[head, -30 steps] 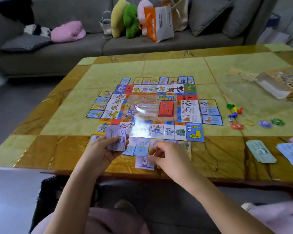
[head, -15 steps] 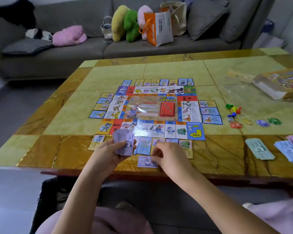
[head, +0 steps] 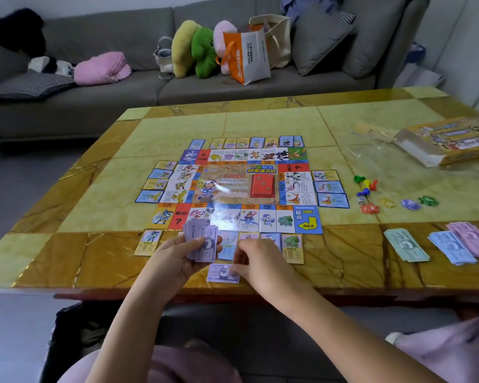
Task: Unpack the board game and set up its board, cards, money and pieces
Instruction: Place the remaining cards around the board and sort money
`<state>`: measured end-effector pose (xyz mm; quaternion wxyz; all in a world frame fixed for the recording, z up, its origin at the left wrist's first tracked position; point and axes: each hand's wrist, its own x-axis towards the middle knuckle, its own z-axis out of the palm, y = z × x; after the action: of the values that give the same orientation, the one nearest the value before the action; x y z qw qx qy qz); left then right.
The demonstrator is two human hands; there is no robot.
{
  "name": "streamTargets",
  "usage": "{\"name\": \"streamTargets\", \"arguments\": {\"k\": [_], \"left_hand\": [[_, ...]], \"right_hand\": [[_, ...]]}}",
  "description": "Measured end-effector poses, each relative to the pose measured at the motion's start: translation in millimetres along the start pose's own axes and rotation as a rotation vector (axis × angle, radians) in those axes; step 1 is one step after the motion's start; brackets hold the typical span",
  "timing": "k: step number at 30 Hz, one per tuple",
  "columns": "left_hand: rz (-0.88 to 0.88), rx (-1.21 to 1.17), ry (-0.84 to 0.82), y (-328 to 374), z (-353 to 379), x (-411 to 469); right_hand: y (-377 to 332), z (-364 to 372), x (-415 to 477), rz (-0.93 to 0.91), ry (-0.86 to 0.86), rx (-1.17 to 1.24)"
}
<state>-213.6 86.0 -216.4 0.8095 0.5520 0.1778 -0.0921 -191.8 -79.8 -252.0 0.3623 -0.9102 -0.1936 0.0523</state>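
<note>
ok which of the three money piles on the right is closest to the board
The green pile, leftmost of the three; the blue pile and pink pile lie farther right of the board.

**Surfaces and materials, game setup**

Worktop (head: 260, 125): polished stone-look slabs, green and veined amber, high gloss. Board (head: 241, 186): printed sheet, slick finish, white glare across its near edge. Cards (head: 331, 200) around it: thin printed card, slight sheen. Banknotes (head: 202, 241) and single note (head: 223, 273): thin matt paper. Pawns (head: 367, 185): shiny hard plastic. Tokens (head: 409, 203): translucent plastic. Box (head: 448, 142): printed cardboard. Film (head: 371, 153) beside it: clear, crinkled. Sofa (head: 108, 40): matt grey woven cloth. Toys (head: 202, 53): soft plush.
</note>
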Motion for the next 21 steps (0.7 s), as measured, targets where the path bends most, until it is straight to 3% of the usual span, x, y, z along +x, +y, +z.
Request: {"name": "streamTargets", "arguments": {"k": [5,10,13,16,21], "left_hand": [[0.016,0.016,0.003,0,1,2],[0.034,0.013,-0.016,-4,14,4],[0.054,0.032,-0.022,-9,31,8],[0.089,0.074,-0.012,-15,51,14],[0.124,0.038,-0.077,-18,86,23]], "right_hand": [[-4,-3,1,-0.046,0.025,-0.054],[-2,-36,-1,0.073,0.196,0.308],[-3,-53,-7,0.109,0.171,0.486],[-1,-54,-12,0.125,0.177,0.522],[15,-69,-11,0.141,0.360,0.533]]}}
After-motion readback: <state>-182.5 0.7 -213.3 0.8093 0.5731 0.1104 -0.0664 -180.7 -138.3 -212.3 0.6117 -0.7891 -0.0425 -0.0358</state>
